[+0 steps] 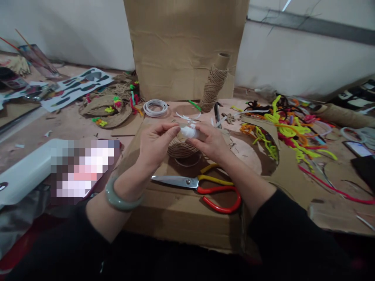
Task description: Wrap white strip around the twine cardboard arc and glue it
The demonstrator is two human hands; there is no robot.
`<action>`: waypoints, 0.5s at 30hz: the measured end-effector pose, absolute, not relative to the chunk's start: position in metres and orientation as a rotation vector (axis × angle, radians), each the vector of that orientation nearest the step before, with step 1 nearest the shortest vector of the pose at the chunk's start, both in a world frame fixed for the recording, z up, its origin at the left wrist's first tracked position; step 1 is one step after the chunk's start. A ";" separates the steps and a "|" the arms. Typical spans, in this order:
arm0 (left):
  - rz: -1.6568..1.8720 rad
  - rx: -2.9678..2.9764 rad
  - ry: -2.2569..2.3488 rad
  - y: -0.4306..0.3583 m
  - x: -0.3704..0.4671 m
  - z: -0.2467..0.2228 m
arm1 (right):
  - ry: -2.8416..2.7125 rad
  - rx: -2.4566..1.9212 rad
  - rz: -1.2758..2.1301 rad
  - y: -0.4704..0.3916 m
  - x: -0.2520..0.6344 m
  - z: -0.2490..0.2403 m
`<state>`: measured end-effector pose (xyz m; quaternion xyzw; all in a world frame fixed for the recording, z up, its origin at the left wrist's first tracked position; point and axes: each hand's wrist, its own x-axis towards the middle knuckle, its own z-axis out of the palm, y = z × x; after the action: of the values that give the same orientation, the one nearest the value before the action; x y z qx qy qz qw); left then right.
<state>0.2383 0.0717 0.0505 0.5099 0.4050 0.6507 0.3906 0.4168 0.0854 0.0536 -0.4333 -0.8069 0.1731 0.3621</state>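
My right hand (209,138) grips a small white bottle (187,132), which looks like a glue bottle, its narrow end turned to the left. Thumb and forefinger of my left hand (159,142) are pinched together at the bottle's tip; whatever lies between them is too small to make out. Directly beneath both hands is a coiled twine piece (182,148), partly covered by them, on a cardboard box. Closer to me lie large scissors (202,183) with red and yellow handles.
Behind stands a cardboard sheet (187,47) with a twine spool (215,84) before it. A white cord coil (155,108) and a decorated twine hat (107,111) lie left. Bright pipe cleaners (284,128) are heaped right. A phone (88,168) lies by my left forearm.
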 end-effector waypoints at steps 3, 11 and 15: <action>1.663 1.256 1.070 0.074 0.240 0.047 | -2.094 -1.132 0.395 0.087 0.416 0.050; 1.582 1.205 1.095 0.078 0.238 0.044 | -2.032 -1.158 0.332 0.088 0.417 0.046; 1.443 1.112 0.994 0.076 0.236 0.051 | -2.016 -1.126 0.377 0.090 0.421 0.048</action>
<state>0.2359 0.0758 0.0509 0.4616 0.4126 0.5987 0.5081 0.4206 0.0897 0.0475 -0.4432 -0.7934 0.1482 0.3901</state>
